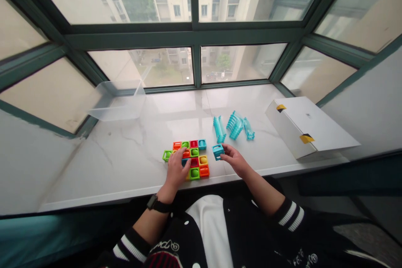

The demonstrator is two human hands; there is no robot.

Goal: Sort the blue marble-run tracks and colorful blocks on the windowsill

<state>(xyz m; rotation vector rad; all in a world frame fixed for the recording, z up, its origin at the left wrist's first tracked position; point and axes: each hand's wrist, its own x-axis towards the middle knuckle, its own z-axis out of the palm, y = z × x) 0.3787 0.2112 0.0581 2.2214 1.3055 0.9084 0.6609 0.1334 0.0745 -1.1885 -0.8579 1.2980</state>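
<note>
A cluster of small coloured cube blocks [194, 157], red, orange, green, yellow and blue, sits joined together on a white marble windowsill [132, 150]. My left hand [176, 171] rests on the cluster's left part, fingers over a blue block. My right hand [234, 160] pinches a single blue cube block [217, 151] just right of the cluster. Several turquoise ribbed track pieces [234, 127] lie beyond my right hand.
A white cardboard box [309, 127] with yellow-black tape lies at the right. A clear plastic tub [117, 101] stands at the back left by the window. The sill's front edge runs just before my wrists.
</note>
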